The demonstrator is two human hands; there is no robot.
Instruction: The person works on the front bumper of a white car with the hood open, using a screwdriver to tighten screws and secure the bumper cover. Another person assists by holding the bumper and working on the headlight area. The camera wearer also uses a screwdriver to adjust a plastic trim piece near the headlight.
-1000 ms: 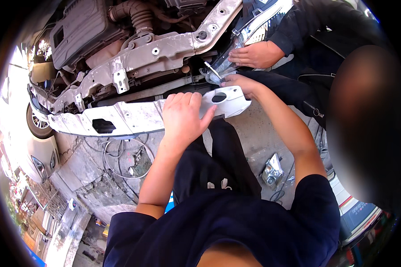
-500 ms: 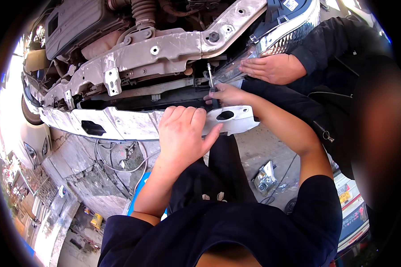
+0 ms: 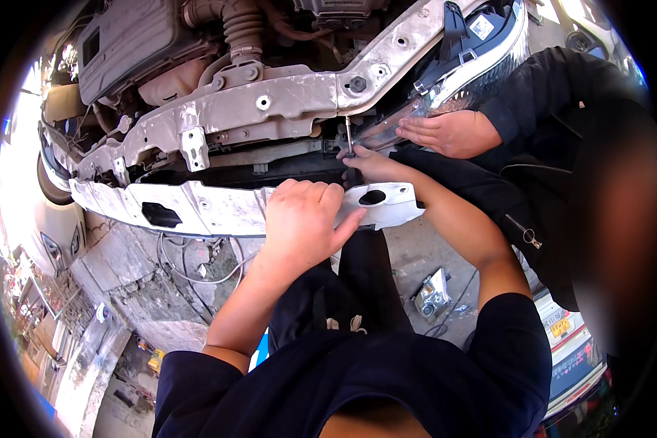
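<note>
As we look from left to right, a white car stands at the edge. Next, a long white panel runs across in front of a long metal bar. Our left hand grips the panel near its right end, fingers bent over the top edge and thumb on the front. Beside it, our right hand holds a thin tool, fingers closed around its dark handle. Its silver tip is up at the bar; we cannot tell if they touch. Then a loose lamp lies on the ground. Farthest right, a helper's hand rests, fingers straight, on a big lamp beside the bar.
</note>
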